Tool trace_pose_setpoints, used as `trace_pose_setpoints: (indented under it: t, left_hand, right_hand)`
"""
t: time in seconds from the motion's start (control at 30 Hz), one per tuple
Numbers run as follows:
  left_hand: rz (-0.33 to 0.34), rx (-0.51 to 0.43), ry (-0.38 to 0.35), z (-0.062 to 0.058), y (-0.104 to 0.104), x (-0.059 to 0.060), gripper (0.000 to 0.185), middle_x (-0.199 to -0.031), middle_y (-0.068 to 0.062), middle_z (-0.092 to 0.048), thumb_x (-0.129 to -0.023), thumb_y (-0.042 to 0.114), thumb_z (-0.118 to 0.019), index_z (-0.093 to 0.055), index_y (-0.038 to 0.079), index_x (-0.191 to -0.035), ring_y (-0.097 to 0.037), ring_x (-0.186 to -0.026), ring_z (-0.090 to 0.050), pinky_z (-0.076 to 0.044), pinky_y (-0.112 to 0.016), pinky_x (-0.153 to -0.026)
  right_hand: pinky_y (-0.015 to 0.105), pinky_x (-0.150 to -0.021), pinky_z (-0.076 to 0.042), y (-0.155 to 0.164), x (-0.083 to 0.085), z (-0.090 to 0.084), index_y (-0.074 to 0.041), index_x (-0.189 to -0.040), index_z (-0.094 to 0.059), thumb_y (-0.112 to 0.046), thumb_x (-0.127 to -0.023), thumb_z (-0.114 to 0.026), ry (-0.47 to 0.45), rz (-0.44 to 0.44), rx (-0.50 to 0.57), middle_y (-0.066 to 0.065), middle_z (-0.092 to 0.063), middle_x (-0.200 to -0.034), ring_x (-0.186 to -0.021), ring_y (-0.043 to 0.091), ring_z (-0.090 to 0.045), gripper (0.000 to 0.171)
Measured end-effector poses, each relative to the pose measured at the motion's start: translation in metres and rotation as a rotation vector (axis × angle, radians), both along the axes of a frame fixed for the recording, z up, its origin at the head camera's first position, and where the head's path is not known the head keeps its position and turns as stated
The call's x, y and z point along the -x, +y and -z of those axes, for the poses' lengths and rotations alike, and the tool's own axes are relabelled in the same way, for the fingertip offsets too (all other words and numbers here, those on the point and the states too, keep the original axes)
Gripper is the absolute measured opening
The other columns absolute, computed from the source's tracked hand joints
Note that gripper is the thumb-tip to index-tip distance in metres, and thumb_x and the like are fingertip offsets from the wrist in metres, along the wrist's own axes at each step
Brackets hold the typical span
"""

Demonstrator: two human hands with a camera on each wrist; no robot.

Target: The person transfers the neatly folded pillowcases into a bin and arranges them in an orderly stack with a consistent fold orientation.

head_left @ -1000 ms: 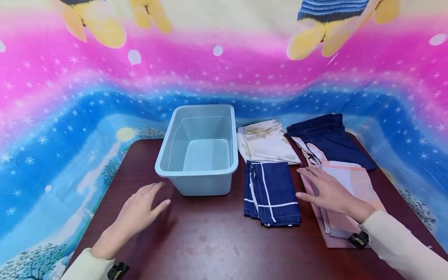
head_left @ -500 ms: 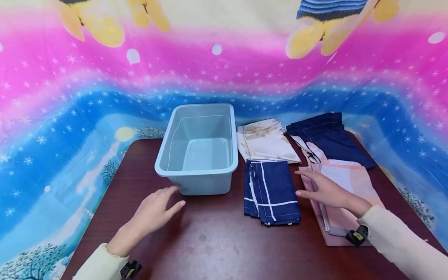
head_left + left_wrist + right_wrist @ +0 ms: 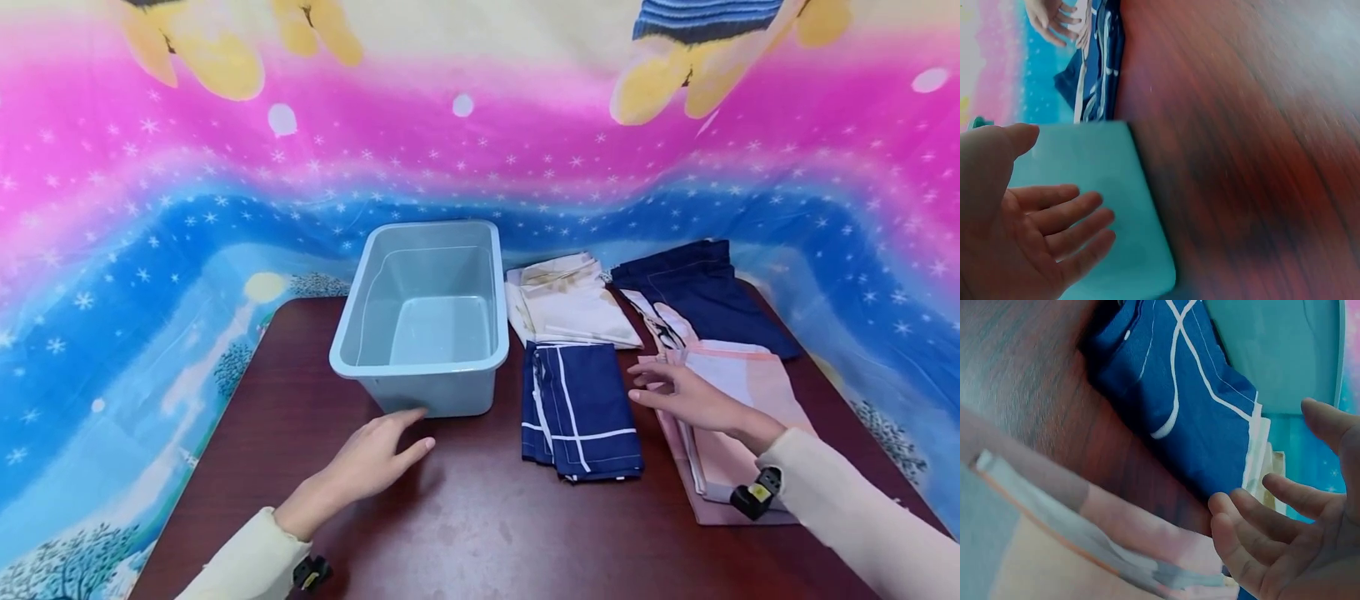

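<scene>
My left hand (image 3: 371,458) hovers over the table in front of a pale blue-green plastic tub (image 3: 423,392), fingers loosely extended and holding nothing. The left wrist view has its relaxed fingers (image 3: 1079,228) in front of the tub's outer wall (image 3: 1129,187). On the right, my right hand (image 3: 693,398) hangs above the left edge of a folded pink and white cloth (image 3: 750,467), its fingers slightly bent with nothing in them. Just left of that hand lies a folded navy cloth with white lines (image 3: 592,417). The right wrist view has the navy cloth (image 3: 1191,425) near the fingertips.
Behind the navy cloth lies a folded cream cloth (image 3: 577,308), beside the tub. A plain dark blue cloth (image 3: 705,292) lies at the back right, with a patterned strip (image 3: 660,321) near it. A printed curtain (image 3: 465,158) surrounds the dark red-brown table (image 3: 480,542).
My left hand has moved right, along the front of the tub. My right hand has shifted only slightly, its fingers bending a little more. The tub and cloths stay in place.
</scene>
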State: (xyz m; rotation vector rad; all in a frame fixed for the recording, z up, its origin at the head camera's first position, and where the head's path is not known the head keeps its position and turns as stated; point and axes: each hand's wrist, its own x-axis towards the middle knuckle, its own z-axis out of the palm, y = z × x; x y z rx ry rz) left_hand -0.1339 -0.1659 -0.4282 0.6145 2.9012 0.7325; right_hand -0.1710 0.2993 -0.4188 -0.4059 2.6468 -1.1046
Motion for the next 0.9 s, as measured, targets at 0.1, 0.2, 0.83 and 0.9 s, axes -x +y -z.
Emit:
trace_pose_setpoints:
  t: [0.1,0.2,0.83,0.9]
  left_hand:
    - [0.026,-0.038,-0.01,0.005,0.012,0.0,0.053,-0.142,-0.012,-0.062,-0.099,0.033,-0.064,-0.056,0.003,-0.142,-0.029,-0.134,-0.058,-0.046,-0.049,-0.11]
    - [0.065,-0.055,-0.021,0.01,0.024,0.0,0.056,-0.146,-0.013,-0.059,-0.099,0.033,-0.064,-0.054,0.001,-0.144,-0.03,-0.137,-0.055,-0.044,-0.048,-0.113]
    - [0.187,-0.102,-0.127,0.022,0.084,0.006,0.068,-0.16,-0.021,-0.039,-0.102,0.034,-0.058,-0.035,-0.002,-0.155,-0.034,-0.148,-0.039,-0.035,-0.051,-0.119]
    - [0.172,-0.113,-0.16,0.022,0.089,0.007,0.071,-0.163,-0.019,-0.035,-0.102,0.035,-0.058,-0.031,0.0,-0.157,-0.032,-0.151,-0.036,-0.033,-0.05,-0.121]
  right_hand:
    - [0.036,-0.09,-0.056,-0.002,0.004,0.005,0.006,-0.143,-0.049,-0.028,-0.102,-0.06,-0.018,0.014,0.021,0.031,-0.057,-0.137,-0.121,0.043,-0.061,0.054]
    - [0.031,-0.085,-0.056,-0.002,0.006,0.008,0.007,-0.141,-0.05,-0.025,-0.102,-0.06,-0.026,0.022,0.05,0.03,-0.06,-0.133,-0.114,0.037,-0.064,0.052]
    - [0.04,-0.085,-0.06,-0.001,0.009,0.014,0.008,-0.147,-0.04,-0.032,-0.104,-0.055,-0.224,0.075,0.109,0.034,-0.055,-0.139,-0.101,0.028,-0.072,0.061]
    - [0.042,-0.087,-0.06,-0.001,0.011,0.017,0.009,-0.147,-0.04,-0.031,-0.105,-0.055,-0.245,0.079,0.122,0.034,-0.054,-0.141,-0.102,0.028,-0.072,0.061]
